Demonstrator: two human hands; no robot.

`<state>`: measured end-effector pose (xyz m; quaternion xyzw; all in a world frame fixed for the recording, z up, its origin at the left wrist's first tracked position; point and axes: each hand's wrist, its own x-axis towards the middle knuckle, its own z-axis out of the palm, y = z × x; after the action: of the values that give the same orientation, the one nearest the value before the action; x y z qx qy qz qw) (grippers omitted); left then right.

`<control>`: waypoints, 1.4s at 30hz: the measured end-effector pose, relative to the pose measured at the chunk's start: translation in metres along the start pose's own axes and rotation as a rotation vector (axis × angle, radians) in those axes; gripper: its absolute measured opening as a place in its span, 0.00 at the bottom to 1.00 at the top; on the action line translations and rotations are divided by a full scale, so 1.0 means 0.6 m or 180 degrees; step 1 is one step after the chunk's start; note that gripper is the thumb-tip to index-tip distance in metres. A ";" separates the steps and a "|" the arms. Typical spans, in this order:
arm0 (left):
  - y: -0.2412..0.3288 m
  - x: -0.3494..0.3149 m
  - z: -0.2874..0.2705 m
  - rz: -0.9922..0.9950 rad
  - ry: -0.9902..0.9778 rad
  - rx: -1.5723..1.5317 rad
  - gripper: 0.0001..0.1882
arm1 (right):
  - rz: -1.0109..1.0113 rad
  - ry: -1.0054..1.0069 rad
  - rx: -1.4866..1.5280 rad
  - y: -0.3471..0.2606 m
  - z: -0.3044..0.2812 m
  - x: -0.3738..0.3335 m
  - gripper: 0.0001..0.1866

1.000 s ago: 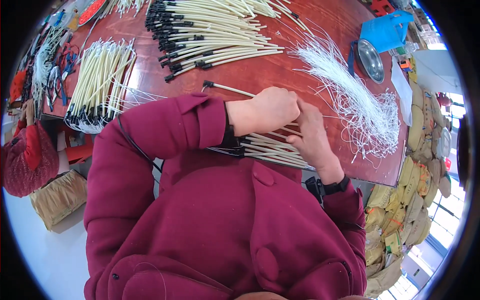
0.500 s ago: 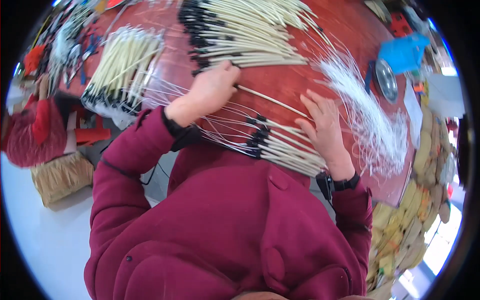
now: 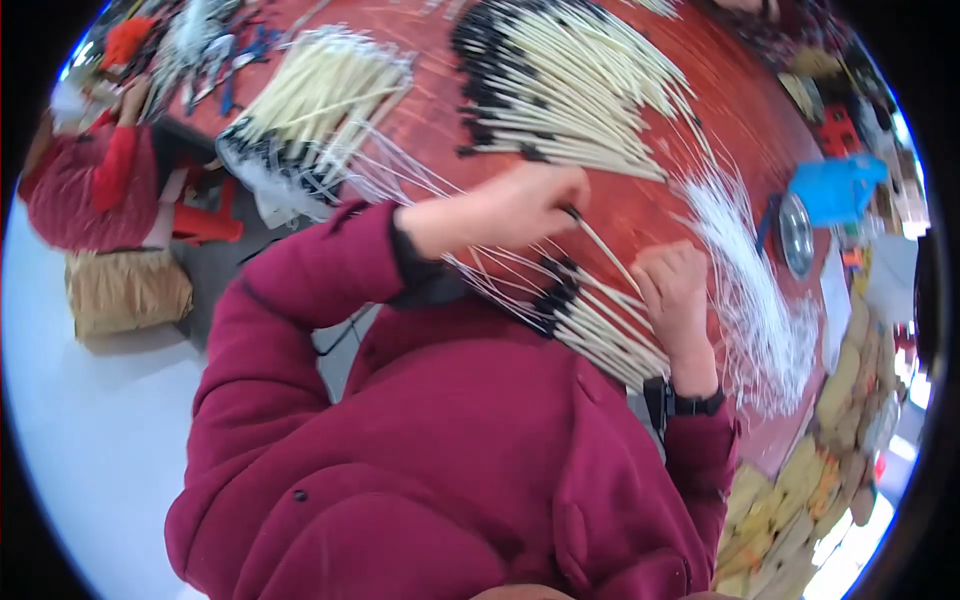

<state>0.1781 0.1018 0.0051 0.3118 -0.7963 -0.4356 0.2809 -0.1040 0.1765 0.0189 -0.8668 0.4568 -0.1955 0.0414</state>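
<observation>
A thin cream stick with a black end [image 3: 607, 246] spans the gap between my two hands. My left hand [image 3: 520, 208] is closed around its black end. At its other end my right hand [image 3: 676, 298] is curled shut, fingertips partly hidden. Just below the held stick lies a row of similar cream sticks [image 3: 612, 338], with black ends and thin white strands trailing left. Beyond my hands spreads a larger pile of black-ended sticks [image 3: 580, 95]. A sheaf of fine white strands [image 3: 755, 290] lies right of my right hand.
Another bundle of cream sticks [image 3: 325, 95] rests at the left on the red table [image 3: 725, 85]. Right of the strands are a metal bowl [image 3: 796, 236] and a blue container [image 3: 838, 190]. A person in red [image 3: 95, 200] is at the far left, above a brown package [image 3: 130, 290].
My left hand has moved right, toward my right hand. The right hand's spread fingers have curled closed at the stick's far end. The whole view has shifted.
</observation>
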 end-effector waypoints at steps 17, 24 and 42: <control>0.024 -0.052 -0.067 -0.0569 0.0181 0.0823 0.09 | -0.0023 0.0176 0.0070 -0.016 -0.032 -0.041 0.06; -0.115 -0.219 -0.284 -0.1476 0.1270 0.2400 0.08 | 0.0216 -0.0011 0.0071 -0.026 -0.044 -0.106 0.06; 0.045 0.130 0.089 0.0754 -0.0649 0.1252 0.08 | 0.1349 0.0251 -0.0263 0.039 -0.065 -0.168 0.19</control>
<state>0.0824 0.0832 0.0174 0.2195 -0.9210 -0.2655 0.1821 -0.1879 0.2490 0.0187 -0.7440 0.6377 -0.1973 0.0281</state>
